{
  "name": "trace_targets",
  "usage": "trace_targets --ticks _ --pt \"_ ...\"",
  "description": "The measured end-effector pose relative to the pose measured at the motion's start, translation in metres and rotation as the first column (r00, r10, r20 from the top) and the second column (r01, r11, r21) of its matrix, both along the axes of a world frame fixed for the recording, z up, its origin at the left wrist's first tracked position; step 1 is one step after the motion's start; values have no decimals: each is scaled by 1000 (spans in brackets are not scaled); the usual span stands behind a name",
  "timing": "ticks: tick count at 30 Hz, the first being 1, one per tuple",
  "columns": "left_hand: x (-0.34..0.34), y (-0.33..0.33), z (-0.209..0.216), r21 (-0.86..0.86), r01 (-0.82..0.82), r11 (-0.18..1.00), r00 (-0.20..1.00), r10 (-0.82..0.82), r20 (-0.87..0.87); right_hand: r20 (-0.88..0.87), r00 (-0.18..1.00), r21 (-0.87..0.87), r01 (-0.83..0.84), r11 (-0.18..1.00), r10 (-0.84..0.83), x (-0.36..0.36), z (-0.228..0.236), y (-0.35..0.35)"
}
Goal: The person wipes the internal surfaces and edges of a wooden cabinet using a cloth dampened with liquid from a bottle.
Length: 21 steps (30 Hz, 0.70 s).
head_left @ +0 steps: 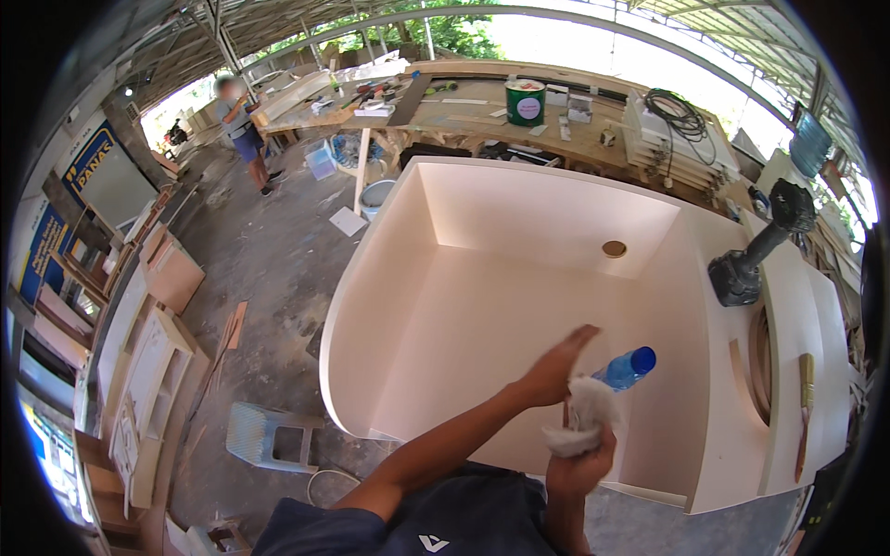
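Illumination: daylight, entering through the open sides beneath the roof [756, 35]. Exposure: the upper centre and upper right are blown out to white; a second glare patch lies at the lower left edge. The underside of the roof at upper left is dim. The floor [269, 278] reads mid-grey with a faint sheen. The pale box [519, 306] receives soft, diffuse light — its inner faces show gentle, pinkish shading without hard shadows. Blur: slight smearing at the hands [559, 369]; background detail at upper left is soft. Distortion: strong fisheye — straight edges bow towards the rim, and black vignetting fills the corners.
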State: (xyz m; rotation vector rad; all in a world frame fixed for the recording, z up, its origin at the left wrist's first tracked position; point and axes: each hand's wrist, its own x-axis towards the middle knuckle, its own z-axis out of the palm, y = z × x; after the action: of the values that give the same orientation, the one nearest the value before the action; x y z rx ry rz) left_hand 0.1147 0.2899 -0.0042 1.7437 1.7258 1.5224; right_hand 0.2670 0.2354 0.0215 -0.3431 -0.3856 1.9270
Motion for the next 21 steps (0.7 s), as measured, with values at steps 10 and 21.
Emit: trace_targets --ticks 10,21 --pt "-112 -246 71 312 -889 335 420 867 267 294 936 892 -196 408 -193 -243 23 -27" --pt "-144 -253 65 42 -884 466 443 806 393 -114 763 887 -210 -411 -637 -377 18 80"
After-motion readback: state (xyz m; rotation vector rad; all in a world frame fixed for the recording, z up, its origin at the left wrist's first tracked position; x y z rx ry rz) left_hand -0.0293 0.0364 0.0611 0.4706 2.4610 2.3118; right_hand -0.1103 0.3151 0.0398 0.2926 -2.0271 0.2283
